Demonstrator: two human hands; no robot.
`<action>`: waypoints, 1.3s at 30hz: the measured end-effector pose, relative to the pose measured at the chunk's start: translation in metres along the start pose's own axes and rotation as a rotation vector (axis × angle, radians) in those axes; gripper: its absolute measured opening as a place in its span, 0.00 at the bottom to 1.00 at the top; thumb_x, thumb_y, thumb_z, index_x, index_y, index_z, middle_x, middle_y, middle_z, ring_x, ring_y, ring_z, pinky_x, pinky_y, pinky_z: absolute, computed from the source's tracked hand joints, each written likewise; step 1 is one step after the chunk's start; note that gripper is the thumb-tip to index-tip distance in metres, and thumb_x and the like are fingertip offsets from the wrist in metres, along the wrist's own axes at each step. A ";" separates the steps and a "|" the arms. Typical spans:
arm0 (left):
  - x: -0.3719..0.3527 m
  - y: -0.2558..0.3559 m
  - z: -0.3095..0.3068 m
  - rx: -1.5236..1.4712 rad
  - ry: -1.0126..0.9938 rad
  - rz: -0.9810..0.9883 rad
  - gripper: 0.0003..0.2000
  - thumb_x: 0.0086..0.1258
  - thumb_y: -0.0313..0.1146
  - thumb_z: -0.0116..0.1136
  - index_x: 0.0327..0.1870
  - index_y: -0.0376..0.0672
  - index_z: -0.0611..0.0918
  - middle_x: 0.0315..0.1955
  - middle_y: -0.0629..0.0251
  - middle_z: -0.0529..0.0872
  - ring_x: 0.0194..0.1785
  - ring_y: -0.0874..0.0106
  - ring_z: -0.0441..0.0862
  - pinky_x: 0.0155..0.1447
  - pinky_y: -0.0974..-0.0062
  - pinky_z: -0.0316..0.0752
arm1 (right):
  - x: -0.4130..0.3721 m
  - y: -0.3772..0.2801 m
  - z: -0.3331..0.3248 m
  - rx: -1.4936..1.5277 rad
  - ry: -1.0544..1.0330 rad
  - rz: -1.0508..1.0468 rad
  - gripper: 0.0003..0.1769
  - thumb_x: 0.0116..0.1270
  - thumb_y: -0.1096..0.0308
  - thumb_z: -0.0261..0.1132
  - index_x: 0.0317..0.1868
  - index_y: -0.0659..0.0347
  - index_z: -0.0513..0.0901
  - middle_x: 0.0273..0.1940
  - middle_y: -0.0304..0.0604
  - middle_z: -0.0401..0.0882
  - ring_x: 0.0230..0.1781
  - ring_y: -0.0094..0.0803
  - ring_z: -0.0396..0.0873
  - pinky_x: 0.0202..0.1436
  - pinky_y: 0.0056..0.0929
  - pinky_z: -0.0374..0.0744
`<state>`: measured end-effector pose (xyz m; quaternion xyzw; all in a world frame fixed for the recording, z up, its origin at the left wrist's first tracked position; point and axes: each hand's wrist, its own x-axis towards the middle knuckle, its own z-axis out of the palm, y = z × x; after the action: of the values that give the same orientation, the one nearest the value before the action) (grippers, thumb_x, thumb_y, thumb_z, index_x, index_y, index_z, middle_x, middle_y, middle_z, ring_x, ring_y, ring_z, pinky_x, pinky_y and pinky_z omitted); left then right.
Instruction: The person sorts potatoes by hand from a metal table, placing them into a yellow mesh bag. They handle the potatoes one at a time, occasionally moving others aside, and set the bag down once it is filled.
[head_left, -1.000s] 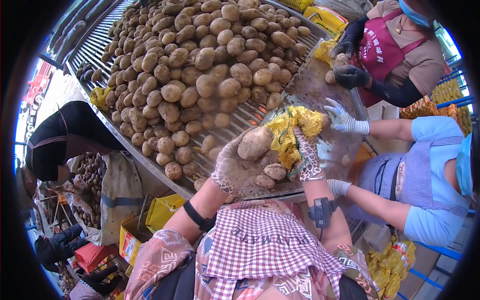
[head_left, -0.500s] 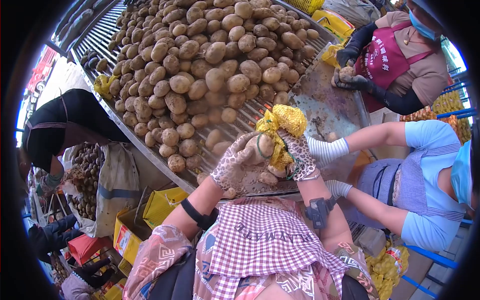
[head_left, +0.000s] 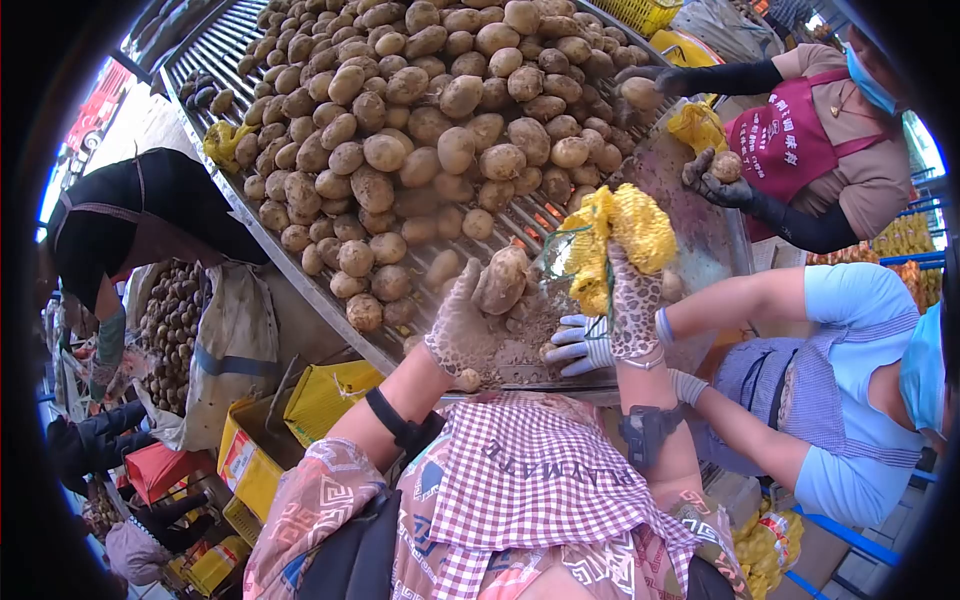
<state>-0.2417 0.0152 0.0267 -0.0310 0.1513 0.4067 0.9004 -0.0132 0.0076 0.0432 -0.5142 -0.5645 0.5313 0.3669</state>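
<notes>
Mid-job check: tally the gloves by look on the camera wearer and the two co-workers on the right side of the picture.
Leopard-print: 2, on the wearer's left hand and right hand
White striped gloves: 2, both partly hidden
Dark gloves: 2
Total: 6

large brown oval potato (head_left: 502, 281), soil-smeared, tilted, yellow mesh bag (head_left: 598, 235), bunched up, near the potato
</notes>
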 end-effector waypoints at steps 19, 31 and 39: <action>0.015 -0.009 0.008 0.130 0.063 0.189 0.25 0.71 0.51 0.44 0.58 0.40 0.73 0.50 0.55 0.81 0.52 0.63 0.79 0.54 0.67 0.76 | 0.032 -0.026 0.039 -0.271 0.268 -0.453 0.22 0.57 0.68 0.69 0.53 0.63 0.76 0.56 0.48 0.74 0.56 0.42 0.74 0.55 0.37 0.77; 0.000 0.005 0.002 -0.025 -0.013 0.128 0.22 0.70 0.43 0.46 0.59 0.37 0.72 0.53 0.54 0.79 0.56 0.61 0.77 0.63 0.58 0.70 | 0.042 -0.008 0.014 -0.086 0.327 -0.276 0.24 0.57 0.69 0.71 0.53 0.67 0.76 0.44 0.46 0.82 0.44 0.34 0.81 0.49 0.29 0.79; -0.010 0.001 -0.001 0.039 0.026 0.041 0.27 0.67 0.46 0.49 0.63 0.39 0.70 0.55 0.57 0.78 0.54 0.64 0.78 0.63 0.61 0.71 | 0.057 -0.003 0.026 -0.119 0.229 -0.071 0.21 0.60 0.75 0.66 0.54 0.66 0.75 0.49 0.46 0.80 0.49 0.30 0.79 0.54 0.27 0.77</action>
<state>-0.2488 0.0083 0.0293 -0.0156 0.1714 0.4218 0.8902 -0.0498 0.0574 0.0342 -0.5721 -0.5671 0.4214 0.4165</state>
